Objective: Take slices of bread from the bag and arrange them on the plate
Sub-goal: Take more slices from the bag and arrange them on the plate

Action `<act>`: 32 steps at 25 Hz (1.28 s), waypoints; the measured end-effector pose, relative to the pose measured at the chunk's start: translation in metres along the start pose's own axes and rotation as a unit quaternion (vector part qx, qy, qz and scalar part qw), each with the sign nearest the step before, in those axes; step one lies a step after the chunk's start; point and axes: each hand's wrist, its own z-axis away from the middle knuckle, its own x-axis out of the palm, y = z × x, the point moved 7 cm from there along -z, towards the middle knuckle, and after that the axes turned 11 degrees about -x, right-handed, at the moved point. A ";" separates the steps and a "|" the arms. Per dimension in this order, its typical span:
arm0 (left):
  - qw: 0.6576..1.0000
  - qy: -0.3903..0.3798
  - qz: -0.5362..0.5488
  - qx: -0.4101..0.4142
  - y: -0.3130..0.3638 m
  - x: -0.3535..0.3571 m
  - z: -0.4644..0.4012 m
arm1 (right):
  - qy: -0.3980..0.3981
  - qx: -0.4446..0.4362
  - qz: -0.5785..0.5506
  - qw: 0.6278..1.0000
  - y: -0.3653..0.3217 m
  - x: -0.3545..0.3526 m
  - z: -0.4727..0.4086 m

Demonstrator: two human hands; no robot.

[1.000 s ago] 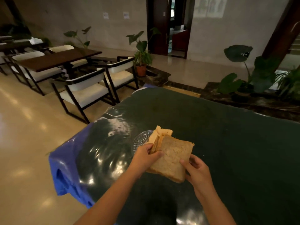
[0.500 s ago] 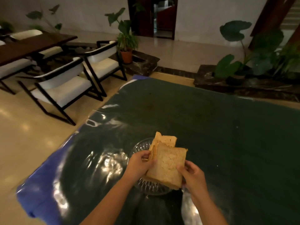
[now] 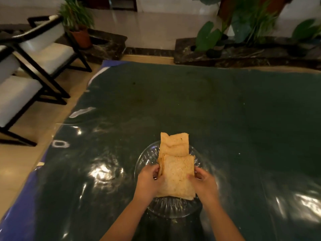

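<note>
Our left hand (image 3: 149,178) and right hand (image 3: 203,181) grip the near bread slices (image 3: 177,178) from both sides over the glass plate (image 3: 172,208) on the dark surface (image 3: 225,119)

- A dark green glossy table cover (image 3: 199,105) fills the middle.
- White-cushioned black-framed chairs (image 3: 34,54) stand left of it.
- A terracotta-potted plant (image 3: 79,30) and broad-leaved plants (image 3: 243,32) stand beyond it.

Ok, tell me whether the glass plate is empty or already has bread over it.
Not empty. The glass plate has bread slices over it; the left hand and right hand grip the nearest slice by its sides, above the plate.
</note>
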 end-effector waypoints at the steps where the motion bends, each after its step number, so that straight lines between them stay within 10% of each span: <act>1: 1.000 0.004 0.002 0.006 -0.002 0.001 -0.001 | 0.006 -0.005 0.015 1.000 0.000 0.001 0.000; 21: 0.988 0.155 -0.012 0.009 -0.003 -0.008 0.012 | 0.133 -0.134 0.101 0.977 -0.022 0.005 0.023; 32: 0.994 0.055 0.090 -0.038 -0.037 -0.012 0.038 | 0.059 -0.080 0.005 0.995 0.002 -0.003 0.052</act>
